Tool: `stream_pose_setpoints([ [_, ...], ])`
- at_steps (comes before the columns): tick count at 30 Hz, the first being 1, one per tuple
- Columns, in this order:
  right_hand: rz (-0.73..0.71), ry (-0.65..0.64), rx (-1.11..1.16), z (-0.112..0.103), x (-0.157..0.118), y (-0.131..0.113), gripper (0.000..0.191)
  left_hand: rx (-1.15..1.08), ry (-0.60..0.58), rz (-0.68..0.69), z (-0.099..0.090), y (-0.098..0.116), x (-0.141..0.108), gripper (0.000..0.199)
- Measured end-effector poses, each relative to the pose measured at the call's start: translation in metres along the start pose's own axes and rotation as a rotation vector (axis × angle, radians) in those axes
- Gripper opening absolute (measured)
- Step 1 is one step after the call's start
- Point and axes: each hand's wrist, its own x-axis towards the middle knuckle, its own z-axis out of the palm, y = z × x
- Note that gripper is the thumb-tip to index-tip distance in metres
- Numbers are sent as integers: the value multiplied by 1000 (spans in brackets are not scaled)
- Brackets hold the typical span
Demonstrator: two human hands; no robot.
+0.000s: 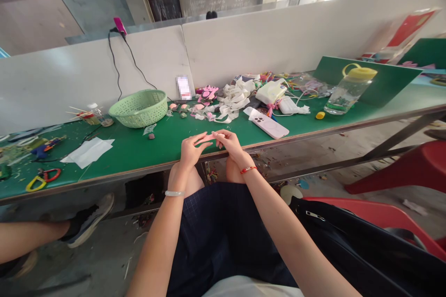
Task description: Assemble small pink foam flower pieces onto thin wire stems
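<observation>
My left hand [193,149] and my right hand [228,143] meet at the table's front edge, above my knees. Their fingertips are pinched together on a small pale pink strip [206,138] stretched between them; its exact kind is too small to make out. Just beyond the hands lie a few pink and grey bits [199,107] and a heap of white ribbon [239,95]. To the right of my right hand rests a pale pink phone [270,124], camera side up.
A green basket [139,110] stands left of centre. Further left lie white paper [88,151] and scissors [42,179] with yellow and red handles. At right are a water bottle [349,92] and a yellow cap [320,115]. Another person's leg [35,236] extends below left.
</observation>
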Motion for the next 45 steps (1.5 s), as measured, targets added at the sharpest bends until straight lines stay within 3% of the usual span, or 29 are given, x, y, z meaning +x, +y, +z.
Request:
stream_pose_setpoints([
  [4, 8, -85, -31, 1, -1, 0, 43, 177, -23, 129, 1, -2, 3, 28],
  [12, -30, -53, 18, -1, 1, 5, 37, 349, 9, 147, 0, 1, 0, 17],
  [19, -8, -39, 22, 0, 1, 4, 43, 403, -15, 214, 2, 7, -3, 28],
  [30, -33, 19, 5, 0, 1, 5, 45, 493, 65, 224, 2, 4, -4, 20],
  [36, -63, -20, -37, -1, 2, 9, 46, 544, -60, 281, 4, 5, -5, 27],
  [45, -40, -39, -13, -1, 4, 12, 44, 569, -21, 267, 3, 5, -5, 22],
])
